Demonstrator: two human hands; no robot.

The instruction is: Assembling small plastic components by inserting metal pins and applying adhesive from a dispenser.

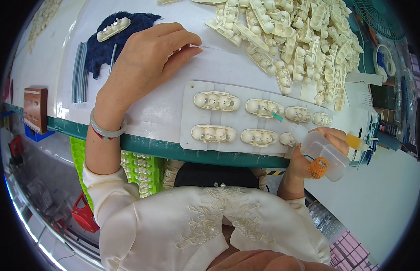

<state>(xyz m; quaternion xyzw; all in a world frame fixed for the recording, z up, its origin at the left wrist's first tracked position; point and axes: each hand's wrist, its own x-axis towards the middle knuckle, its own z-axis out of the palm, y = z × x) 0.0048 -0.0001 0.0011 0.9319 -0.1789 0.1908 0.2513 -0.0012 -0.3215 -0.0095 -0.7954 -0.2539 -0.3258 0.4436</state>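
My right hand (333,141) is closed around a translucent squeeze bottle (326,153). The bottle's green needle tip (276,116) points at a cream oval plastic part (264,108) in the upper row of a white fixture plate (188,122). Several like parts with small round domes and cups lie in two rows on that plate. An orange knitted-looking band (318,167) shows beside my right hand and the bottle. My left hand (154,50) is held over the table, fingers loosely bent, thumb apart, nothing visible in it. Beyond it, a single cream part (113,29) rests on a dark blue cloth (101,49).
A big heap of loose cream parts (305,40) covers the far right. Thin metal rods (79,72) lie by the cloth. A brown block (35,108) sits at the left edge. Green trays (142,171) with parts stand below the table edge. A tape roll (385,60) is at right.
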